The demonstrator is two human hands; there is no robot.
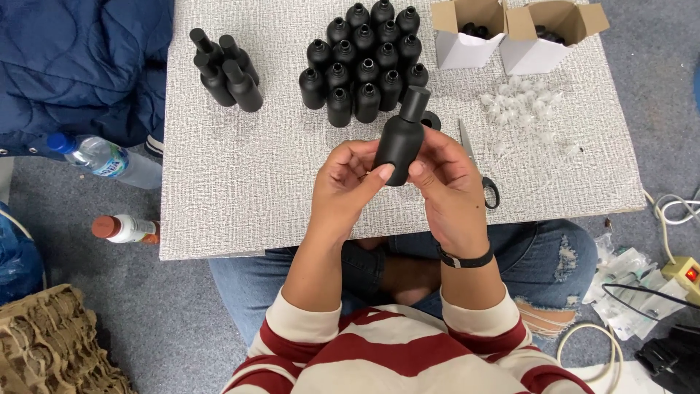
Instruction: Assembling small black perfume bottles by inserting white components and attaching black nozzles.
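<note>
A matt black capped bottle point(402, 137) is held upright over the grey board point(240, 175) between both my hands. My left hand point(343, 186) grips its base from the left with the thumb on its lower side. My right hand point(448, 182) wraps its right side and wears a black wrist band. Behind it stands a tight cluster of several open black bottles point(364, 62). Several capped black bottles point(226, 71) lie together at the board's far left.
Two open white cardboard boxes point(467, 33) point(543, 36) stand at the far right. A heap of small clear plastic parts point(529, 109) and scissors point(477, 171) lie to the right. Water bottles point(106, 159), a blue jacket point(73, 66) and cables point(674, 208) are on the floor.
</note>
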